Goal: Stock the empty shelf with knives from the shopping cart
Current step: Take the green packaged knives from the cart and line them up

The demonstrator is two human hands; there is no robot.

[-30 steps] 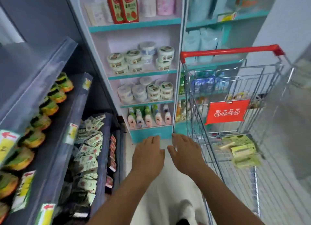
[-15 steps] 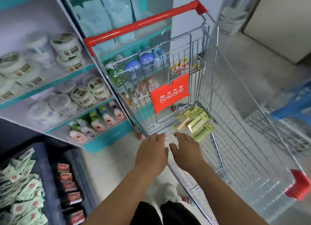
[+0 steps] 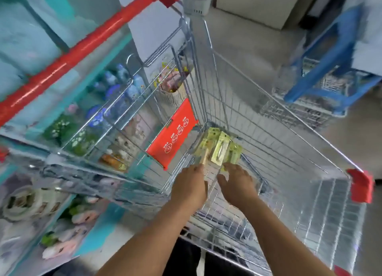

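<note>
Both bare forearms stretched forward and down, side by side, nearly parallel. Left hand (image 3: pixel 191 188) palm down, fingers together and extended, nothing gripped. Right hand (image 3: pixel 235 183) just beside it, also palm down, fingers loosely spread, thumb angled toward the left. Neither closed around anything, wrists pretty straight.

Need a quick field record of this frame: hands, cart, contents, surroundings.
left hand: open, inside cart, empty, just short of the packs
right hand: open, fingertips at the packs' near edge, no grip yet
knife packs: yellow-green, piled on cart floor beside red sign
cart: wire, red handle, otherwise bare
shelves: stocked, left of cart
</note>
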